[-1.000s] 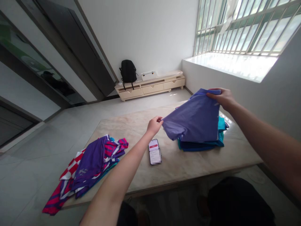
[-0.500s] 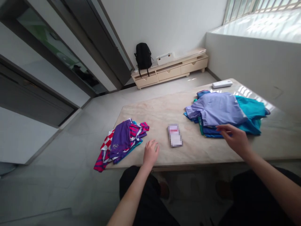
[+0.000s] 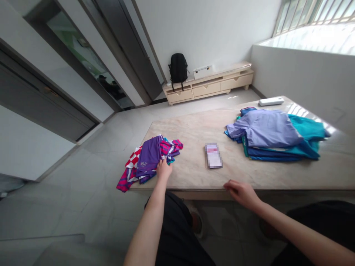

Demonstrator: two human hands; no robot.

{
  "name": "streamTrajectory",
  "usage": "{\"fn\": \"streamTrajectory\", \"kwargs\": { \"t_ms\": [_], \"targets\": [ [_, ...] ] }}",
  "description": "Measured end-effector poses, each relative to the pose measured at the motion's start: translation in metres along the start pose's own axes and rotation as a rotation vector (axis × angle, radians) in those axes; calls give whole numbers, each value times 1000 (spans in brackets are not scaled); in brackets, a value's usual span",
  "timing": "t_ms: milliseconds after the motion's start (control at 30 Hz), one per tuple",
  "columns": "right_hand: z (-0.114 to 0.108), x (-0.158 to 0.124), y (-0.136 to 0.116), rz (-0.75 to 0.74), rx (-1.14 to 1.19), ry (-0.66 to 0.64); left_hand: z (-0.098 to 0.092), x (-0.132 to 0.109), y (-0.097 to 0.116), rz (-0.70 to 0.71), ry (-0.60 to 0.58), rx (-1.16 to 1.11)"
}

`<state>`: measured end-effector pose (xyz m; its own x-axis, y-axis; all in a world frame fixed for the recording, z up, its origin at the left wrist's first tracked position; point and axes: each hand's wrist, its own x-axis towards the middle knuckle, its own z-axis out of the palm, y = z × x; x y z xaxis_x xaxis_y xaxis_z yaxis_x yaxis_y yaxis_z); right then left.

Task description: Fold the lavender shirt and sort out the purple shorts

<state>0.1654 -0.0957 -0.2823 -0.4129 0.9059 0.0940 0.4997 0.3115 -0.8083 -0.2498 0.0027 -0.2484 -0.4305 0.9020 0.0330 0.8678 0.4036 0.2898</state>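
Note:
My left hand (image 3: 164, 169) reaches onto the near edge of a loose pile of clothes, touching a purple shirt (image 3: 149, 157) that lies over red, white and pink striped garments (image 3: 130, 171); its fingers are curled on the cloth. My right hand (image 3: 242, 192) rests at the table's front edge (image 3: 194, 186), fingers loosely bent, holding nothing. A folded stack sits at the right, with a lavender shirt (image 3: 266, 129) on top of teal and blue ones (image 3: 305, 142). A phone (image 3: 213, 155) lies between the two piles.
A white remote-like box (image 3: 271, 101) lies at the table's far right. Beyond stands a low cream cabinet (image 3: 210, 87) with a black backpack (image 3: 178, 68) and a white box (image 3: 202, 72). Dark sliding doors line the left wall. My dark-trousered legs are under the table.
The lavender shirt was laid on the folded stack and released. My left hand moved left onto the purple shirt; my right hand drew back to the table's front edge.

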Motion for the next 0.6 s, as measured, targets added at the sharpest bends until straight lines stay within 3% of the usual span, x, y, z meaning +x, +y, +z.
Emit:
{"fn": "streamTrajectory", "kwargs": {
  "t_ms": [133, 300, 467, 600],
  "targets": [
    [14, -2, -4, -103, 17, -170, -7, 5, -1, -22, 22, 15],
    [10, 4, -5, -75, 79, -176, -15, 6, 4, -80, 130, 16],
    [8, 1, -10, -62, 135, -173, -25, -1, 21, -29, 306, -14],
    [10, 2, -12, -44, 164, -178, -22, 2, 31, -4, 329, -63]
  ]
}}
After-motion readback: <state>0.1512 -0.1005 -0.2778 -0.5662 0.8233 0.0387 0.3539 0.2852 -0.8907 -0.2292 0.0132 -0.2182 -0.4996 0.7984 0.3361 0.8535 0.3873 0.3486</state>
